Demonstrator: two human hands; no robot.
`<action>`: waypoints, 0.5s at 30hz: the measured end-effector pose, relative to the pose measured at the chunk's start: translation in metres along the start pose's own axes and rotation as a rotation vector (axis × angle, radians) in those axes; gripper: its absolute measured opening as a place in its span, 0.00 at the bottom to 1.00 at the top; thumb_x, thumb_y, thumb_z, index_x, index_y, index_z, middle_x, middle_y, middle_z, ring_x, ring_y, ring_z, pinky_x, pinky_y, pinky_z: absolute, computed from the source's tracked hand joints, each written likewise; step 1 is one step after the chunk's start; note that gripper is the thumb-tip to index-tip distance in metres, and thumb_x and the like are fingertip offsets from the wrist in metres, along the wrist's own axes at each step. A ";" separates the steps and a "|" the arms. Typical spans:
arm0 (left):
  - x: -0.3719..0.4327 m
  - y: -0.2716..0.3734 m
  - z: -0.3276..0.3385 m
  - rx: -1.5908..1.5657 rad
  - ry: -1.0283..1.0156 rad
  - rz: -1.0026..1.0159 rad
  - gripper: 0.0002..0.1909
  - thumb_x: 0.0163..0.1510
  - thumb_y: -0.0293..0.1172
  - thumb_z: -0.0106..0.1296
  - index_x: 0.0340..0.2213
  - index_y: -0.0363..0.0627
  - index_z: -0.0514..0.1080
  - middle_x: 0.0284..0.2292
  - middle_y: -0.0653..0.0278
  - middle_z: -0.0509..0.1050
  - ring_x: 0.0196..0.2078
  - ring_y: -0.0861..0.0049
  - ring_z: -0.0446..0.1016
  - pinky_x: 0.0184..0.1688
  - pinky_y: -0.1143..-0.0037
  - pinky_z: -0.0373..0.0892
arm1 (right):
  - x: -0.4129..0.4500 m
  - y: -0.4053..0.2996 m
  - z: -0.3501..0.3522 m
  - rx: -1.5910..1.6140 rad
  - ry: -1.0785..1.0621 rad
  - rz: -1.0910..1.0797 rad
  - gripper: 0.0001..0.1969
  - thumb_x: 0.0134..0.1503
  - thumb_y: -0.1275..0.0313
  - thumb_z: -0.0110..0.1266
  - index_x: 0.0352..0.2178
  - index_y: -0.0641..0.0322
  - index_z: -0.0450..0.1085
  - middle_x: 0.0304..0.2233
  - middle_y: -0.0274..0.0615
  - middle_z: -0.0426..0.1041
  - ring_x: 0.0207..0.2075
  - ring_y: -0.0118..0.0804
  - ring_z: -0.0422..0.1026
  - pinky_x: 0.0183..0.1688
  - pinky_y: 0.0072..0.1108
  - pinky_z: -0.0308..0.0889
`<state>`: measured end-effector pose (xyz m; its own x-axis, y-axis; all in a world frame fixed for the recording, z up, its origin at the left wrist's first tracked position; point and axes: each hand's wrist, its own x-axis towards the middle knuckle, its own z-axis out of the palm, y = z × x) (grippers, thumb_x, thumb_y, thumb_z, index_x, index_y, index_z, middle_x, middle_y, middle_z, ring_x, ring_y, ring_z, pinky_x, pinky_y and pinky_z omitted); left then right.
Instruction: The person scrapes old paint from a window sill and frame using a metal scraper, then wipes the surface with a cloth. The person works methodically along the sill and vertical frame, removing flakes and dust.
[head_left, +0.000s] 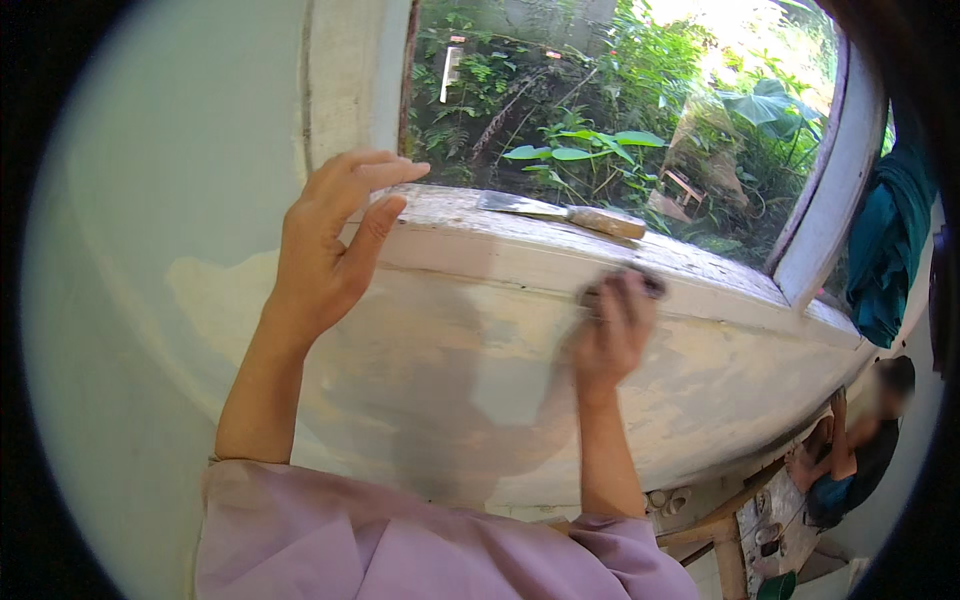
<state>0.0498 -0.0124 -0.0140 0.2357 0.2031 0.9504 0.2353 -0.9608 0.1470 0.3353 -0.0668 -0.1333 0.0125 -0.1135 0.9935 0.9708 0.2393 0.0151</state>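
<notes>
My left hand (324, 244) is raised at the lower left corner of the window, fingers apart and holding nothing. Its fingertips reach over the end of the wooden sill (442, 201); I cannot tell if they touch it. My right hand (611, 337), blurred, grips a small dark pad (651, 285), possibly sandpaper, against the front edge of the sill. Just above that hand, a putty knife (559, 212) with a wooden handle lies on the worn sill top, its blade to the left. Beneath the sill, the wall (517, 382) shows patchy paint and filler.
Above the sill is a glass window pane (570, 97) with plants beyond. A teal curtain (889, 247) hangs at the right. At the lower right, a person (859, 457) sits on a plank platform (780, 517) beside a wooden frame (724, 529), with slippers (769, 534) nearby.
</notes>
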 end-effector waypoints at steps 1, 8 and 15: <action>-0.005 -0.003 -0.001 0.002 0.013 -0.007 0.12 0.57 0.27 0.52 0.43 0.44 0.76 0.41 0.55 0.75 0.47 0.61 0.72 0.51 0.68 0.65 | -0.001 -0.026 0.026 0.061 -0.077 -0.117 0.16 0.49 0.85 0.56 0.41 0.65 0.75 0.44 0.51 0.74 0.49 0.52 0.72 0.57 0.46 0.62; -0.027 -0.009 0.007 0.020 0.050 0.082 0.11 0.56 0.24 0.51 0.41 0.43 0.76 0.42 0.57 0.74 0.47 0.62 0.71 0.53 0.68 0.63 | 0.015 -0.116 0.103 0.348 -0.246 -0.292 0.15 0.48 0.77 0.58 0.40 0.67 0.75 0.48 0.47 0.69 0.53 0.53 0.67 0.60 0.46 0.61; -0.069 -0.031 -0.046 0.076 0.089 -0.020 0.11 0.55 0.23 0.51 0.40 0.42 0.76 0.41 0.57 0.74 0.47 0.61 0.70 0.52 0.67 0.64 | 0.014 -0.020 0.004 0.057 -0.104 -0.154 0.13 0.47 0.85 0.57 0.37 0.68 0.76 0.49 0.53 0.72 0.48 0.51 0.73 0.54 0.44 0.65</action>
<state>-0.0168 -0.0053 -0.0717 0.1463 0.2016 0.9685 0.3105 -0.9389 0.1486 0.3149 -0.0690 -0.1194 -0.1627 -0.0534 0.9852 0.9442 0.2813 0.1712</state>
